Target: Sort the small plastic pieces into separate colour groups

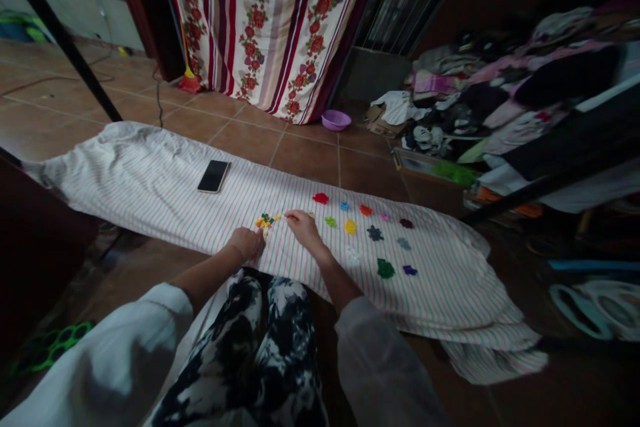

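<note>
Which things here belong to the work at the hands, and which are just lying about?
In use: left hand, right hand, mixed pile of small coloured pieces, single-colour clusters, striped sheet.

Lying about: smartphone, purple basin, heaped clothes.

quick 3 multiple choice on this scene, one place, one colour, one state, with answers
1. Where is the left hand?
A at the mixed heap of small coloured pieces
B on the tiles
C in the clothes pile

2. What colour is the basin by the floral curtain?
A green
B purple
C red

3. The smartphone's screen is:
A lit
B dark
C covered by a hand

Answers:
1 A, the fingers reach the heap's edge
2 B, the basin shows purple
3 B, the uncovered screen shows black
</note>
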The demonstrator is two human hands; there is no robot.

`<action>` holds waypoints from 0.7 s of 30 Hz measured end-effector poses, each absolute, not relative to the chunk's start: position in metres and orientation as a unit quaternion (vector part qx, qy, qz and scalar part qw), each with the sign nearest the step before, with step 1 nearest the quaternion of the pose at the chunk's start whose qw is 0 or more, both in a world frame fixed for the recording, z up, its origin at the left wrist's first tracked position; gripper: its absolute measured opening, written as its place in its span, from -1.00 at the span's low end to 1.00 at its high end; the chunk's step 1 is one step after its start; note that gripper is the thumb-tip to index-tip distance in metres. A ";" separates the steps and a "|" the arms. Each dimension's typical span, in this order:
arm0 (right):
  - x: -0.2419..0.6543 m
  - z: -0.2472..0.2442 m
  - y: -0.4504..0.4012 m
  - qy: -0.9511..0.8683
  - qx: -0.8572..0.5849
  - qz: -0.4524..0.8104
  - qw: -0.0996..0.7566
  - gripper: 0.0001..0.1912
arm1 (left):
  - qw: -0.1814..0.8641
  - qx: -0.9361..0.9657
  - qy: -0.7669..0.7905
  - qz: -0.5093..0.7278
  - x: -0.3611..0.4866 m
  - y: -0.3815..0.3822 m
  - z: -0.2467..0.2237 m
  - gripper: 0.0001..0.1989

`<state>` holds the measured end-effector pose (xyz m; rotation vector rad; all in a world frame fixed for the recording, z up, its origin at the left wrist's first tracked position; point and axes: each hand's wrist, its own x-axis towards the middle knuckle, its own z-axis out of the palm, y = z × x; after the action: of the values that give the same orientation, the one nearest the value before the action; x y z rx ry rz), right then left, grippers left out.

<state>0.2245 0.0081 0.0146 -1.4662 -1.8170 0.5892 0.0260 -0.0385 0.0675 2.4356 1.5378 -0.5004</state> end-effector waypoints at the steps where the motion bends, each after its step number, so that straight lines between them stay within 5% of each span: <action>1: 0.213 0.013 0.002 -0.715 -0.563 0.235 0.342 -0.77 | 0.104 0.825 0.528 -0.174 0.026 -0.039 0.069 -0.52; 13: 0.166 0.011 -0.026 -0.693 -0.642 0.194 0.265 -0.86 | 0.087 0.825 0.529 -0.179 0.029 -0.042 0.075 -0.54; 21: 0.160 -0.002 -0.033 -0.655 -0.664 0.148 0.328 -0.85 | 0.047 0.844 0.511 -0.154 0.007 -0.070 0.064 -0.48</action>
<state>0.1601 -0.0333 -0.0017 -1.7390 -1.7151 0.3873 0.0066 -0.0701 0.0639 2.5764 1.5592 -0.4705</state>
